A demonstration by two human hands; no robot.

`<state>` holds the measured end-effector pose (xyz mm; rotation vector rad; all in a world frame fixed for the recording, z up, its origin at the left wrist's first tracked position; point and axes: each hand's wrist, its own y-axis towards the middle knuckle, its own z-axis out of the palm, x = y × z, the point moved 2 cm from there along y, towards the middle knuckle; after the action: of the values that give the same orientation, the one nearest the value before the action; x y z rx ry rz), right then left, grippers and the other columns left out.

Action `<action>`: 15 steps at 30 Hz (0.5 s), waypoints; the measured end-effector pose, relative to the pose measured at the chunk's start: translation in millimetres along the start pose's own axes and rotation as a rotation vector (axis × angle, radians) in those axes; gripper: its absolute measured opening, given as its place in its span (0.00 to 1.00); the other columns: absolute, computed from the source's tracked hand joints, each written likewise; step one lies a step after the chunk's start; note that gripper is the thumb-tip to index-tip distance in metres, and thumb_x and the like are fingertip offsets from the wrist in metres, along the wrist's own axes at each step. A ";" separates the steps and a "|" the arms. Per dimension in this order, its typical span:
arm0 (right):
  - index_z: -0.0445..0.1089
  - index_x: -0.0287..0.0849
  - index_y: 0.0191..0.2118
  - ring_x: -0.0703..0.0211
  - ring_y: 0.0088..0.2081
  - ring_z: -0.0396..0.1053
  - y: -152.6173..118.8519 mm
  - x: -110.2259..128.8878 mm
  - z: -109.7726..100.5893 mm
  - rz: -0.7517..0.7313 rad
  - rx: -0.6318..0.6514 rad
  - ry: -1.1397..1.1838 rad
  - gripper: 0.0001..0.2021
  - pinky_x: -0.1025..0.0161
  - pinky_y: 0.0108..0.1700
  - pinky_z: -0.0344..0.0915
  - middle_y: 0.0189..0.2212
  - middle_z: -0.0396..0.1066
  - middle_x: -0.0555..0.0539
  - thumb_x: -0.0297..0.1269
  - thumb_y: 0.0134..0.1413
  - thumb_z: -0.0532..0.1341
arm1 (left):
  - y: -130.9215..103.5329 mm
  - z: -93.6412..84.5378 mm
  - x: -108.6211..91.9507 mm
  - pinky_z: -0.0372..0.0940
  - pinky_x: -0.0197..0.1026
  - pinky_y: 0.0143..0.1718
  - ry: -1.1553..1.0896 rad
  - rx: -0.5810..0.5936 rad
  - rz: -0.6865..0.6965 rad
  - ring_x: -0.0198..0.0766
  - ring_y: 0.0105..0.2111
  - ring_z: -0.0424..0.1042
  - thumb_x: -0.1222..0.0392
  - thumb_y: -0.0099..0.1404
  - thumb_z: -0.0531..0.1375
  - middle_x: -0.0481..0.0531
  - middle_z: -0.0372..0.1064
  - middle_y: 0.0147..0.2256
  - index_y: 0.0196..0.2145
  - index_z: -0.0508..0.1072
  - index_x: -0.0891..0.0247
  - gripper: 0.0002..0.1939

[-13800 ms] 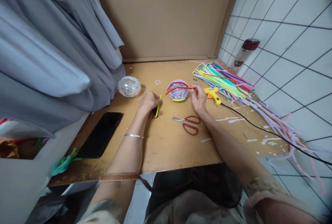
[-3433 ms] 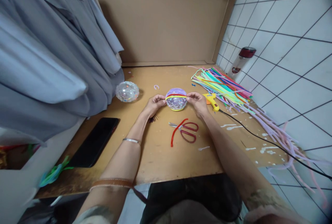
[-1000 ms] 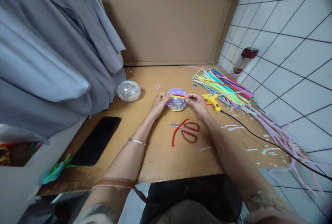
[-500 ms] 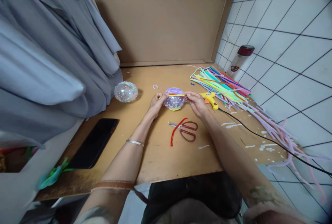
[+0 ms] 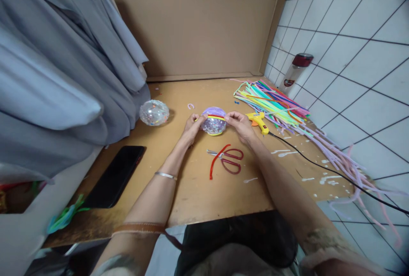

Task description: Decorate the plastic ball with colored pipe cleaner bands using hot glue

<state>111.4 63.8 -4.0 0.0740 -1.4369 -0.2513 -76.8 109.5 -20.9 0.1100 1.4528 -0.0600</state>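
Note:
Between my hands sits a clear ball (image 5: 214,127) filled with speckled bits, its top covered in purple pipe cleaner. A red strip and, just under it, a yellow pipe cleaner (image 5: 216,117) run across its middle. My left hand (image 5: 192,127) is closed at the ball's left side, thumb pressing the yellow pipe cleaner's left end. On the right side, my right hand (image 5: 239,125) pinches the other end against the ball. Nearer to me lie red-handled scissors (image 5: 232,166), with a loose red pipe cleaner (image 5: 214,166) across their blades.
Right of my right hand lies a yellow glue gun (image 5: 259,122) with a black cord. Behind it spreads a pile of coloured pipe cleaners (image 5: 271,101) beside a bottle (image 5: 295,73). A second clear ball (image 5: 154,113) and a black phone (image 5: 116,176) are on the left.
My right hand has moved slightly left, bringing the yellow pipe cleaner's right end in against the ball. The strip now lies closer along the curve.

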 end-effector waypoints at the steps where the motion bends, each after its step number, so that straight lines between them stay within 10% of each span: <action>1: 0.72 0.44 0.26 0.63 0.28 0.65 0.3 -0.9 -0.4 -0.002 0.002 -0.001 0.21 0.63 0.34 0.65 0.24 0.71 0.53 0.53 0.31 0.75 | -0.2 0.1 -0.2 0.57 0.36 0.26 0.001 -0.002 0.002 0.30 0.22 0.59 0.37 0.44 0.71 0.40 0.56 0.20 0.25 0.57 0.59 0.30; 9: 0.71 0.43 0.27 0.63 0.29 0.65 4.1 -9.2 -2.3 -0.035 -0.029 -0.033 0.17 0.63 0.35 0.64 0.24 0.70 0.53 0.49 0.35 0.73 | -2.2 1.4 -1.7 0.54 0.36 0.25 -0.007 0.004 0.021 0.29 0.22 0.57 0.38 0.45 0.71 0.40 0.55 0.20 0.24 0.57 0.59 0.30; 15: 0.71 0.45 0.33 0.59 0.32 0.66 -5.5 7.8 -5.8 -0.331 -0.291 -0.279 0.11 0.60 0.39 0.66 0.29 0.71 0.49 0.48 0.53 0.63 | -0.4 0.8 -0.3 0.54 0.36 0.26 0.012 -0.001 0.022 0.30 0.22 0.58 0.39 0.46 0.71 0.40 0.55 0.20 0.24 0.58 0.59 0.29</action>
<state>117.4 56.2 1.7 0.0391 -1.6471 -0.7641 -76.1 109.0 -20.5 0.1259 1.4629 -0.0408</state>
